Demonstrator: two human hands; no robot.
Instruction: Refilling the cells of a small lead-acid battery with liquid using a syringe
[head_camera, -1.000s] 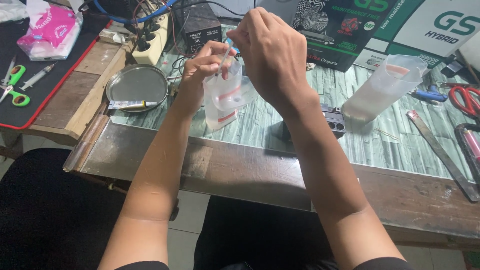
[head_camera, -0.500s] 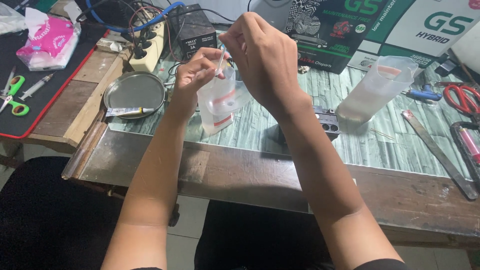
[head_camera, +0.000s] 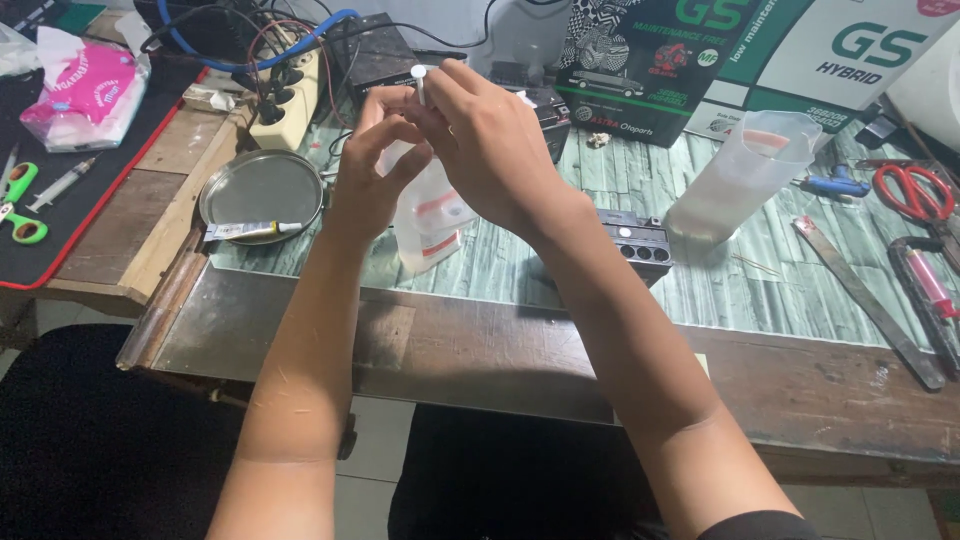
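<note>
Head camera, looking down at a workbench: at upper centre of the frame, the left hand (head_camera: 372, 180) closes around the neck of a clear soft plastic container with red print (head_camera: 432, 215), holding it just above the green patterned table covering (head_camera: 560, 270). The right hand (head_camera: 490, 150) pinches a small white tube-like tip (head_camera: 419, 83) at the container's top; what that part is exactly cannot be told. Just right of the arms, partly hidden by the right forearm, sits a small black battery with a row of round openings (head_camera: 640, 243). Further right stands a translucent plastic jug (head_camera: 745, 170), which seems to hold clear liquid. Left of centre, a shiny round metal dish (head_camera: 262, 185) holds a small white tube (head_camera: 250, 230). At upper left, a cream power strip with black plugs (head_camera: 285, 95). Red-handled scissors (head_camera: 915, 190) lie at the right edge. A squeeze on the soft container could likely spill liquid toward the plugs; the worn wooden bench edge (head_camera: 500, 350) looks rough and scratched.
</note>
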